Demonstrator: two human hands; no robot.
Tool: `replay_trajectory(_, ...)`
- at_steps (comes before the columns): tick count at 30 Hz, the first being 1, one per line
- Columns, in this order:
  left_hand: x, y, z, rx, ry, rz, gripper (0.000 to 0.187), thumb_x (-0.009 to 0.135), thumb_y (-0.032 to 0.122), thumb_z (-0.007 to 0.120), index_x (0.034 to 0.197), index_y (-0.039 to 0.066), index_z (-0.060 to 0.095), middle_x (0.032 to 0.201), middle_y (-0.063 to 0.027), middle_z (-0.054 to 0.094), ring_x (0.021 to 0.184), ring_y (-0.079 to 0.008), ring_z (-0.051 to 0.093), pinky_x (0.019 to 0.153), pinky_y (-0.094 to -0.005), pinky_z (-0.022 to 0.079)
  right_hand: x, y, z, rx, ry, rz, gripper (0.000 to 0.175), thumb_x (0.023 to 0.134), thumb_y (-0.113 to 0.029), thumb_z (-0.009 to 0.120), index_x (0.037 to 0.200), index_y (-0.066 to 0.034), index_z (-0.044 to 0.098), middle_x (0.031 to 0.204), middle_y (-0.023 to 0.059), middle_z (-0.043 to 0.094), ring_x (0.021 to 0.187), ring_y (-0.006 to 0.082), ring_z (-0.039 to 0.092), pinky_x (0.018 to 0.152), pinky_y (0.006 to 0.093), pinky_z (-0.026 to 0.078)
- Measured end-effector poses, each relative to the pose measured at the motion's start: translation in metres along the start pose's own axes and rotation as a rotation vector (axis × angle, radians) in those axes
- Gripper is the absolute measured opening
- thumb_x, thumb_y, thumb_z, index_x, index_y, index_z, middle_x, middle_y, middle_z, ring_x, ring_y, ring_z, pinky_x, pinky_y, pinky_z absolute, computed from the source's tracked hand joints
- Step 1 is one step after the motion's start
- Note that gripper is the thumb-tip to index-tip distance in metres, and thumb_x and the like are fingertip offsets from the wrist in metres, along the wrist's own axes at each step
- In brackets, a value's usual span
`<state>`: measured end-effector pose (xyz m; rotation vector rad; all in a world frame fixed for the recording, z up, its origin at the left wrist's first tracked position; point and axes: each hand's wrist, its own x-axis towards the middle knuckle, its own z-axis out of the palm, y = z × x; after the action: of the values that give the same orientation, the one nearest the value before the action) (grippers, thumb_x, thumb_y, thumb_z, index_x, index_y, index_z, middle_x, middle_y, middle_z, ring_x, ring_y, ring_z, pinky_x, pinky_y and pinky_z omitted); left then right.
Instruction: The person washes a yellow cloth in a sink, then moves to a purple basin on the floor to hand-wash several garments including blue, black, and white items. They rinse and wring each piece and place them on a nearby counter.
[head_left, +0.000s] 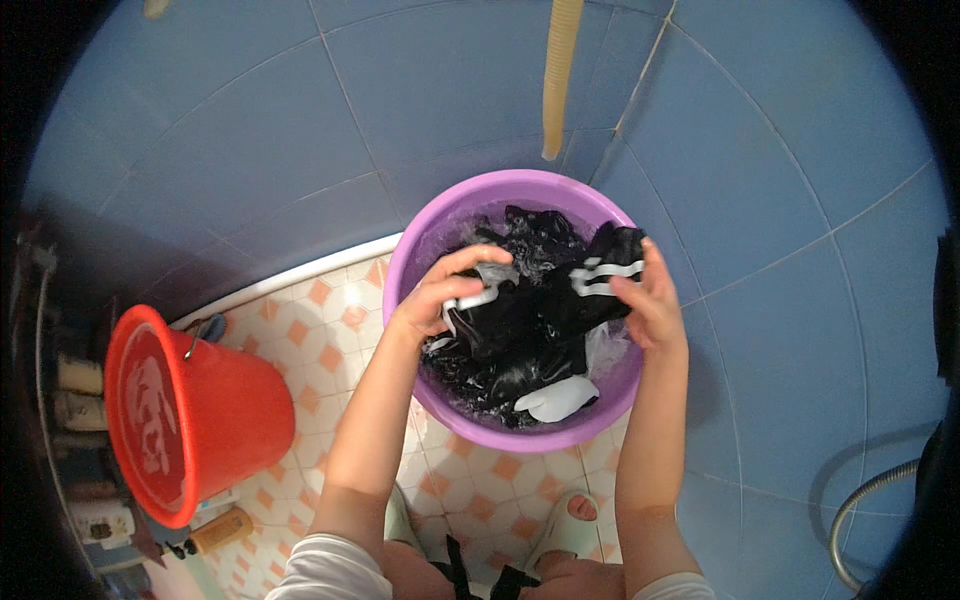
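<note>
A purple plastic basin (517, 442) holds water and soaking clothes. My right hand (654, 300) grips one end of a wet black garment with white stripes (607, 279), lifted at the basin's right side. My left hand (450, 289) is at the left side of the basin, fingers curved around a white and grey part of black cloth (487, 289); whether it grips the cloth cannot be told. More black fabric (544, 229) lies in sudsy water towards the wall. A white, puffed piece of cloth (559, 399) rests at the edge nearest me.
A red bucket (240, 416) stands left on patterned floor tiles, near an orange-brown bottle (221, 531) and a shelf with toiletries. A ribbed yellowish hose (561, 82) hangs above the basin's far rim. Blue tiled walls meet behind it; a metal shower hose (847, 510) curves at right.
</note>
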<state>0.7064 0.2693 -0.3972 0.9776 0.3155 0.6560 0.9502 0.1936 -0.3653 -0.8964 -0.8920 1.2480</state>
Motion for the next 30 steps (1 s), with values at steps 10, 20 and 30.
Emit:
replay_trajectory(10, 0.02, -0.076, -0.015, 1.813, 0.564, -0.275, 0.046, 0.068, 0.021, 0.059, 0.11, 0.004, 0.046, 0.111, -0.0171, 0.044, 0.103, -0.0365, 0.042, 0.086, -0.042, 0.038, 0.015, 0.144, -0.053, -0.967, 0.221, 0.105, 0.084, 0.069, -0.014, 0.064, 0.13, 0.0036, 0.008, 0.124, 0.0225, 0.032, 0.11, 0.0306, 0.039, 0.09, 0.0343, 0.033)
replay_trajectory(20, 0.023, -0.153, -0.013, 1.899, 0.118, -0.555, 0.058, 0.078, 0.009, 0.044, 0.131, 0.022, 0.023, 0.14, -0.0016, 0.005, 0.128, -0.0231, 0.007, 0.099, -0.0524, 0.012, -0.003, 0.201, -0.04, -1.565, 0.022, 0.566, 0.038, 0.081, -0.01, 0.041, 0.118, -0.0085, 0.04, 0.113, 0.0198, 0.045, 0.095, 0.0344, 0.05, 0.08, 0.0395, 0.042)
replay_trajectory(30, 0.03, -0.163, -0.056, -0.003, 0.594, 0.187, 0.033, 0.083, 0.026, 0.043, 0.108, 0.005, 0.049, 0.101, -0.0076, 0.053, 0.091, -0.0191, 0.05, 0.08, -0.0277, 0.038, -0.007, 0.115, 0.073, -0.72, 0.279, -0.314, 0.017, 0.078, -0.016, 0.054, 0.093, -0.0085, 0.051, 0.065, 0.0156, 0.057, 0.059, 0.0341, 0.057, 0.05, 0.0381, 0.043)
